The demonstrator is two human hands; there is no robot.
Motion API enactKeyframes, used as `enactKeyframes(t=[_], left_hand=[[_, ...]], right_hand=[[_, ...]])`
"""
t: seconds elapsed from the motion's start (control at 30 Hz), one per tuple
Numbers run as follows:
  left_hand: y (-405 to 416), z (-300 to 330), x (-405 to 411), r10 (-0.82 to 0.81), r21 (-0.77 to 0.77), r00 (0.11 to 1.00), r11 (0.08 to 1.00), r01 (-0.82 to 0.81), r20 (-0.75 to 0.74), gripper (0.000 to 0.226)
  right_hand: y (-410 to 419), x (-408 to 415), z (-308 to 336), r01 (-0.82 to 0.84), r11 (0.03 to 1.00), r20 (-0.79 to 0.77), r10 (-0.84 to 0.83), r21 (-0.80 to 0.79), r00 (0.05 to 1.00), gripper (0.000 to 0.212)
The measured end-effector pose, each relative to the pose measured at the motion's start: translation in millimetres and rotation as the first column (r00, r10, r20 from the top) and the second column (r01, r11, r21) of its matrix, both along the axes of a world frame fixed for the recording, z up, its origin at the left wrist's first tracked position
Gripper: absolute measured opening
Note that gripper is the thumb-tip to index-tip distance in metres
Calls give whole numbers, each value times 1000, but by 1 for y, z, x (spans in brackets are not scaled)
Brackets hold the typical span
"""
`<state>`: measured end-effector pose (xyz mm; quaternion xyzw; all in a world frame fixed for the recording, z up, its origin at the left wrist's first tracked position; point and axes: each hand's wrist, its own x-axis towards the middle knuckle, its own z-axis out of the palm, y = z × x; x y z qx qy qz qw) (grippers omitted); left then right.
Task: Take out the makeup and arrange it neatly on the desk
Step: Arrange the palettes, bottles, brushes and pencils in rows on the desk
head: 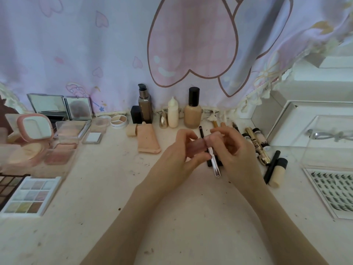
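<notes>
Meeting above the middle of the worktop [172, 217], both hands work one slim silver tube [213, 161]. Right hand [236, 150] has its grip curled round the tube's upper part, w/ the tube slanting down toward the person; left hand [183, 150] pinches at the tube's top end w/ curled fingers. Can't tell if a cap is on or off, fingers hide that end. A thin black pencil [201, 131] pokes out behind the hands.

Makeup already laid out: back row against the curtain [95, 44] has a pump bottle [145, 106], small black box [136, 114], white bottle [172, 112] & foundation bottle [193, 109], all upright. Peach tube [148, 138] lies flat in front of the pump bottle. Left side: open compacts [34, 129], blush pans [61, 153], round 3-colour pot [118, 121], eyeshadow palette [31, 196] near the front edge. Right of the hands: several mascara tubes [257, 144] lying close together, a short cream bottle w/ black cap [278, 173] beside a black pen [272, 167], lash tray [332, 194] at far right, clear box [328, 142] behind it.
</notes>
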<state>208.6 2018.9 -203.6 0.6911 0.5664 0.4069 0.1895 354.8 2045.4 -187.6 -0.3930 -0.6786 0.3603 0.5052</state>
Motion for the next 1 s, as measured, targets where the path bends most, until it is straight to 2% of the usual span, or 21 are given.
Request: enactKeyframes(t=[0.07, 0.1, 0.17, 0.23, 0.27, 0.33, 0.4, 0.47, 0.53, 0.57, 0.63, 0.7, 0.77, 0.83, 0.9, 0.93, 1.0], left_hand=[[-1, -3, 3, -33, 19, 999, 999, 33, -8, 29], [-1, -1, 4, -41, 7, 999, 999, 41, 25, 26], [0, 4, 2, -59, -64, 983, 995, 71, 176, 26], [-1, 8, -1, -91, -144, 940, 979, 145, 328, 29], [-1, 8, -2, -102, -153, 934, 975, 162, 344, 29], [-2, 8, 0, -97, -125, 956, 983, 136, 277, 25], [-2, 4, 2, -78, -88, 981, 992, 94, 175, 17], [-2, 1, 4, -87, -35, 989, 995, 92, 116, 20], [-2, -1, 3, -90, 9, 991, 996, 90, 98, 20], [-2, -1, 2, -90, 11, 992, 996, 89, 92, 19], [-2, 0, 1, -91, -22, 988, 995, 94, 122, 15], [-2, 1, 1, -77, -74, 970, 993, 96, 230, 10], [-3, 4, 0, -56, -86, 948, 992, 88, 315, 6], [-4, 5, 0, -55, -67, 947, 995, 80, 316, 6], [-5, 5, 2, -71, -67, 961, 994, 92, 266, 9], [-5, 5, 4, -82, -80, 966, 991, 104, 247, 9], [-5, 6, 5, -93, -112, 959, 986, 127, 268, 8]], right_hand=[[1, 0, 0, -7, 998, -43, 4, -64, 999, 7], [2, 0, 0, -11, 999, -10, 11, -45, 1000, 9], [2, 0, 2, -47, 998, 86, 44, 30, 995, 15], [1, 1, 3, -121, 992, 53, 118, 44, 992, 20], [0, 2, 4, -148, 989, 4, 148, 27, 989, 22], [1, 2, 4, -170, 984, -87, 165, -56, 982, 23], [2, 2, 4, -126, 976, -124, 105, -180, 987, 18], [5, 1, 2, -15, 968, -34, 7, -251, 999, 14], [7, 2, -1, 52, 965, 61, -38, -258, 997, 33], [7, 2, -1, 47, 964, 55, -33, -260, 998, 36], [7, 4, 1, -17, 971, 13, 21, -237, 1000, 28], [7, 7, 3, -124, 976, -22, 122, -179, 992, 11], [6, 7, 4, -205, 967, -65, 198, -152, 978, 9], [5, 5, 2, -159, 966, -63, 149, -204, 987, 12], [5, 3, 1, -56, 966, -23, 52, -252, 998, 29], [5, 2, 2, -32, 965, -19, 28, -260, 999, 31], [4, 3, 4, -68, 968, -48, 59, -240, 997, 21]])
